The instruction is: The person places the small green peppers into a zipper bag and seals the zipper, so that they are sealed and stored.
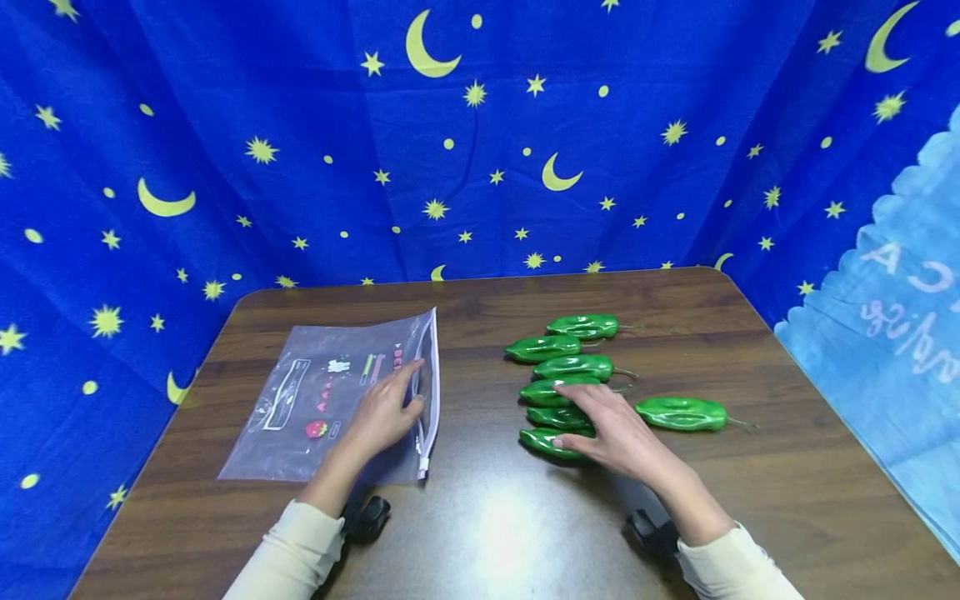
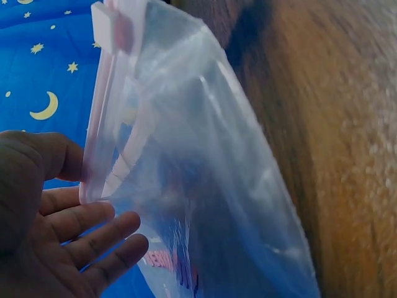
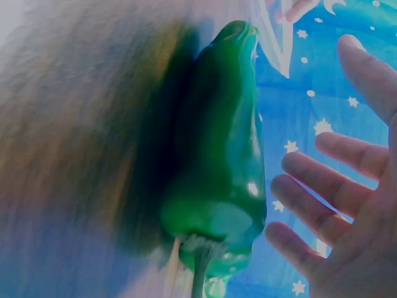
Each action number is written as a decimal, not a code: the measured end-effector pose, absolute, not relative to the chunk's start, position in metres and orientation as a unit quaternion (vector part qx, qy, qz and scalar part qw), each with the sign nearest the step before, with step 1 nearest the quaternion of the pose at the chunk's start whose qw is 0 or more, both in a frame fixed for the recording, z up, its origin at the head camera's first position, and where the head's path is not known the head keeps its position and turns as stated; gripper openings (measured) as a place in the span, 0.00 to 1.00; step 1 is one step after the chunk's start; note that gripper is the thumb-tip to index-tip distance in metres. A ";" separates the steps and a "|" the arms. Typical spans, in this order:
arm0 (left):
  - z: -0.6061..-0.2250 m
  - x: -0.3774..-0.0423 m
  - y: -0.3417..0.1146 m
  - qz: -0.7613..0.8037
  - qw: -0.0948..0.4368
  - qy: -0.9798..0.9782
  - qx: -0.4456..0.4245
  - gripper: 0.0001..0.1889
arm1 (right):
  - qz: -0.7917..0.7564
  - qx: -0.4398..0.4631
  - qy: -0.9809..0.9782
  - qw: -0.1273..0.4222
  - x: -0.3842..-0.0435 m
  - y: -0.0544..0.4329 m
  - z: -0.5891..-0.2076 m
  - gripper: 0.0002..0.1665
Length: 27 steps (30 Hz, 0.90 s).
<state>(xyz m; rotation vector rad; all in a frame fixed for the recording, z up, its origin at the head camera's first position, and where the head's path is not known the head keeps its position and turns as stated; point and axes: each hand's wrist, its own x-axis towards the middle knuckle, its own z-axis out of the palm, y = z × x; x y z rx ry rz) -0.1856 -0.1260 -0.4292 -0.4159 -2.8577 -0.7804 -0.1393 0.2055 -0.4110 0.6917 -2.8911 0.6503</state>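
A clear slider zip bag (image 1: 300, 392) with a printed strawberry lies on the left of the table, its mouth turned to the right. My left hand (image 1: 386, 412) pinches the edge of that mouth between thumb and index finger, and the other fingers (image 2: 99, 245) stretch out along the film. The white slider (image 2: 113, 28) sits at the near end of the zip. Over the near end of a column of green peppers (image 1: 573, 367), my right hand (image 1: 618, 429) reaches with spread fingers. One pepper (image 3: 217, 143) lies beside the open palm in the right wrist view.
A single pepper (image 1: 681, 414) lies apart, right of the column. The brown wooden table (image 1: 480, 500) ends at a blue star-and-moon curtain (image 1: 487, 142) behind. A light blue cloth (image 1: 900, 308) hangs along the right side.
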 end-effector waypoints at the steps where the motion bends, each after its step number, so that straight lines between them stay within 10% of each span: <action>1: -0.429 -0.186 -0.126 -0.262 0.076 -0.952 -0.139 0.30 | 0.214 0.228 -0.949 0.050 -0.138 0.207 -0.412 0.41; 27: -0.428 -0.193 -0.125 -0.346 0.043 -0.931 -0.110 0.33 | 0.176 0.238 -0.949 0.112 -0.118 0.227 -0.423 0.32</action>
